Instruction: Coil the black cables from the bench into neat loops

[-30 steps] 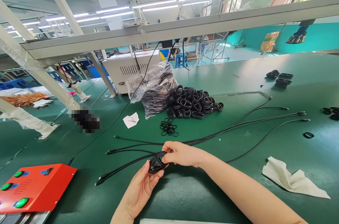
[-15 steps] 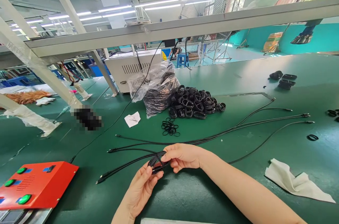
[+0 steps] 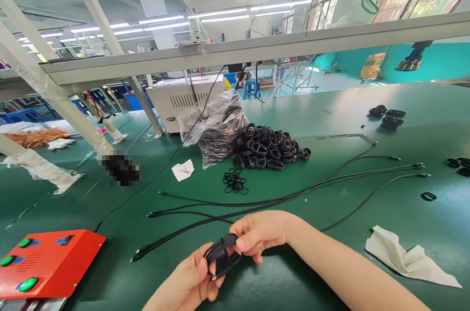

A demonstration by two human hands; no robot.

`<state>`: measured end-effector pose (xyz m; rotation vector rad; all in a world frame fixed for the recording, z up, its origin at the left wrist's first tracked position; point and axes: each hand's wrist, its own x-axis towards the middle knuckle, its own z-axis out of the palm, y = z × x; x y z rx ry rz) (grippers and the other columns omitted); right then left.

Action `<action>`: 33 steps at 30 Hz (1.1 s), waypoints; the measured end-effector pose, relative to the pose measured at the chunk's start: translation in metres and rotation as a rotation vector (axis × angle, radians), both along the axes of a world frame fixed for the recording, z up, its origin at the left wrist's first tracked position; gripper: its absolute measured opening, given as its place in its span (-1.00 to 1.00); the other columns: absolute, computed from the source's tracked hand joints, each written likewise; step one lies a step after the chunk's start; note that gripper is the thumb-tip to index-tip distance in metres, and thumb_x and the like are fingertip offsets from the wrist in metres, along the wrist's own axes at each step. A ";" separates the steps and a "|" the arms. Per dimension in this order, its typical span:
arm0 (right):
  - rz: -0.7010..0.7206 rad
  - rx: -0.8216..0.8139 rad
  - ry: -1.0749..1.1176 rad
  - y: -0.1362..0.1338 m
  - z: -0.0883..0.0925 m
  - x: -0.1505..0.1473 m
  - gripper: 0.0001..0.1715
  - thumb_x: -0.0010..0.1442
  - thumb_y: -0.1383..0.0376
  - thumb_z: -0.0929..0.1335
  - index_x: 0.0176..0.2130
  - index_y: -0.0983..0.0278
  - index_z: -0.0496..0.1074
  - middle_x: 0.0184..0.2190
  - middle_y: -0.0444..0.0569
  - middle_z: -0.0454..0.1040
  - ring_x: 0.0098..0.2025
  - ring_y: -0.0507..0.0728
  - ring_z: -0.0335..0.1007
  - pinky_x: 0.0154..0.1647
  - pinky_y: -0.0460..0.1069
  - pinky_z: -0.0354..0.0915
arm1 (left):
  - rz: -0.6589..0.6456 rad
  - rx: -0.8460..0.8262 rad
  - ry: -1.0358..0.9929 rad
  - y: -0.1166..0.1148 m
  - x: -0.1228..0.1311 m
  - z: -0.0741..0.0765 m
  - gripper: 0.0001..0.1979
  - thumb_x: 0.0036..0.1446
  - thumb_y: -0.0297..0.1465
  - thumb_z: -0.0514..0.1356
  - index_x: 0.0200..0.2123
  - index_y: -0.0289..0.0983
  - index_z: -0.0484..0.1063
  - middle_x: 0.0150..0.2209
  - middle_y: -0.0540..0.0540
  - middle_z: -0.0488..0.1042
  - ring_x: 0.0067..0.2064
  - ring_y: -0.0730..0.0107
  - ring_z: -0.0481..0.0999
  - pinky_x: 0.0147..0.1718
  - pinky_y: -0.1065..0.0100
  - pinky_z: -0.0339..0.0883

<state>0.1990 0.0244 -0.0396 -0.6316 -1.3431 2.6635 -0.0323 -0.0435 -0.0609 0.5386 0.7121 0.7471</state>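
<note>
A coiled black cable (image 3: pixel 222 248) is held between both hands above the front of the green table. My left hand (image 3: pixel 194 272) pinches its left end, with a small metal plug tip showing near the fingers. My right hand (image 3: pixel 259 235) grips the coil's right end with thumb and fingers closed. Just beyond the hands, several long black cables (image 3: pixel 279 199) lie stretched across the table. Behind them is a small heap of thin black rings (image 3: pixel 235 181). A larger pile of coiled black cables (image 3: pixel 270 147) sits farther back.
A clear plastic bag (image 3: pixel 220 130) with dark contents stands beside the pile. At left is a red box (image 3: pixel 55 262) with green buttons; at right lies a white cloth (image 3: pixel 407 257). More black coils (image 3: pixel 392 117) rest at far right. A metal shelf beam (image 3: pixel 257 46) crosses above the table.
Both hands have brought the coiled cable lower and nearer to me, and the coil is tilted differently. The view has shifted slightly; the cables on the table lie as before.
</note>
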 end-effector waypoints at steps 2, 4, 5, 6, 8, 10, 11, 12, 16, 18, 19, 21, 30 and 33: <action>0.102 0.006 0.027 -0.013 0.006 0.004 -0.39 -0.13 -0.02 0.56 -0.30 0.32 0.35 -0.57 -0.26 0.35 -0.66 -0.13 0.16 -0.54 -0.13 0.37 | -0.114 0.008 0.037 -0.005 -0.006 0.013 -0.65 -0.12 -0.23 0.44 -0.31 -0.35 0.56 -0.51 -0.02 0.43 -0.51 0.50 0.45 -0.60 0.53 0.36; 0.171 -0.002 0.091 -0.032 0.014 0.007 -0.36 -0.11 -0.09 0.52 -0.27 0.30 0.31 -0.43 -0.14 0.47 -0.58 -0.07 0.33 -0.47 -0.09 0.39 | -0.276 0.071 0.116 -0.012 -0.010 0.027 -0.66 -0.07 -0.19 0.41 -0.29 -0.30 0.55 -0.49 0.00 0.42 -0.55 0.56 0.42 -0.59 0.55 0.32; 0.174 -0.005 0.123 -0.041 0.018 0.007 -0.36 -0.10 -0.10 0.51 -0.27 0.29 0.30 -0.38 -0.10 0.49 -0.52 -0.04 0.40 -0.41 -0.08 0.39 | -0.325 0.106 0.141 -0.015 -0.011 0.034 -0.69 -0.06 -0.16 0.39 -0.36 -0.29 0.53 -0.42 -0.01 0.43 -0.54 0.58 0.42 -0.59 0.55 0.31; 0.148 -0.005 0.146 -0.051 0.022 0.008 -0.36 -0.08 -0.11 0.50 -0.27 0.28 0.30 -0.36 -0.09 0.49 -0.46 -0.03 0.43 -0.34 -0.08 0.37 | -0.346 0.145 0.166 -0.019 -0.011 0.040 -0.69 -0.03 -0.14 0.37 -0.42 -0.28 0.50 -0.32 -0.03 0.44 -0.53 0.61 0.42 -0.58 0.55 0.29; 0.064 0.006 0.164 -0.068 0.028 0.008 -0.40 -0.03 -0.12 0.47 -0.28 0.29 0.30 -0.36 -0.10 0.48 -0.41 -0.04 0.43 -0.24 -0.09 0.32 | -0.394 0.202 0.197 -0.026 -0.009 0.052 -0.64 -0.02 -0.09 0.34 -0.48 -0.28 0.45 -0.20 -0.05 0.38 -0.49 0.62 0.42 -0.53 0.52 0.30; -0.020 0.016 0.161 -0.082 0.031 0.009 -0.42 -0.02 -0.10 0.47 -0.28 0.30 0.31 -0.39 -0.11 0.46 -0.39 -0.03 0.43 -0.20 -0.07 0.30 | -0.403 0.249 0.210 -0.032 -0.007 0.060 -0.60 0.01 -0.03 0.29 -0.49 -0.29 0.43 -0.18 -0.04 0.31 -0.45 0.58 0.42 -0.50 0.49 0.31; -0.058 0.015 0.163 -0.088 0.031 0.009 -0.42 -0.02 -0.09 0.48 -0.28 0.30 0.31 -0.39 -0.10 0.46 -0.39 -0.01 0.43 -0.20 -0.05 0.30 | -0.399 0.265 0.216 -0.035 -0.006 0.062 -0.58 0.03 -0.01 0.26 -0.49 -0.28 0.43 -0.19 -0.04 0.28 -0.44 0.56 0.42 -0.49 0.47 0.31; -0.089 0.013 0.166 -0.093 0.030 0.010 -0.41 -0.03 -0.09 0.49 -0.28 0.30 0.31 -0.39 -0.09 0.47 -0.38 0.01 0.43 -0.20 -0.03 0.30 | -0.397 0.277 0.224 -0.037 -0.005 0.064 -0.58 0.06 -0.01 0.24 -0.48 -0.28 0.43 -0.20 -0.03 0.26 -0.44 0.55 0.42 -0.48 0.46 0.31; -0.192 0.027 0.186 -0.108 0.020 0.007 -0.45 0.00 -0.06 0.48 -0.30 0.31 0.33 -0.36 -0.05 0.48 -0.34 0.04 0.46 -0.19 0.00 0.29 | -0.467 0.347 0.288 -0.041 -0.010 0.068 -0.62 0.10 -0.05 0.22 -0.48 -0.26 0.43 -0.20 -0.05 0.23 -0.35 0.44 0.39 -0.42 0.40 0.32; -0.233 0.035 0.202 -0.113 0.014 0.004 -0.47 0.02 -0.04 0.48 -0.30 0.31 0.32 -0.35 -0.04 0.49 -0.33 0.05 0.47 -0.17 0.00 0.29 | -0.512 0.447 0.367 -0.040 -0.014 0.071 -0.60 0.15 -0.03 0.16 -0.46 -0.25 0.47 -0.20 -0.10 0.25 -0.23 0.31 0.36 -0.31 0.34 0.34; -0.250 0.034 0.212 -0.115 0.013 0.002 -0.48 0.03 -0.04 0.48 -0.30 0.31 0.31 -0.36 -0.04 0.49 -0.34 0.05 0.47 -0.17 0.00 0.29 | -0.535 0.512 0.411 -0.040 -0.016 0.073 -0.56 0.16 0.00 0.12 -0.43 -0.25 0.50 -0.21 -0.12 0.26 -0.17 0.25 0.33 -0.24 0.30 0.33; -0.269 0.022 0.230 -0.116 0.011 -0.001 -0.47 0.03 -0.04 0.48 -0.30 0.30 0.30 -0.37 -0.04 0.49 -0.35 0.05 0.48 -0.16 0.01 0.29 | -0.581 0.627 0.475 -0.039 -0.020 0.077 -0.50 0.15 0.05 0.07 -0.36 -0.25 0.56 -0.23 -0.14 0.28 -0.08 0.17 0.29 -0.11 0.25 0.27; 0.055 -0.014 0.048 -0.107 0.032 -0.008 -0.43 -0.06 -0.09 0.49 -0.32 0.32 0.38 -0.35 -0.08 0.45 -0.47 -0.06 0.36 -0.28 -0.10 0.32 | -0.521 0.510 0.418 -0.049 -0.028 0.068 -0.53 0.06 0.09 0.16 -0.46 -0.23 0.46 -0.19 -0.10 0.21 -0.23 0.29 0.27 -0.29 0.35 0.26; 0.033 0.085 0.007 -0.110 0.037 -0.009 -0.41 -0.05 -0.13 0.47 -0.34 0.31 0.37 -0.35 -0.11 0.42 -0.50 -0.10 0.29 -0.31 -0.15 0.29 | -0.499 0.462 0.397 -0.051 -0.029 0.069 -0.53 0.08 0.08 0.14 -0.46 -0.23 0.43 -0.17 -0.09 0.19 -0.30 0.36 0.24 -0.33 0.36 0.26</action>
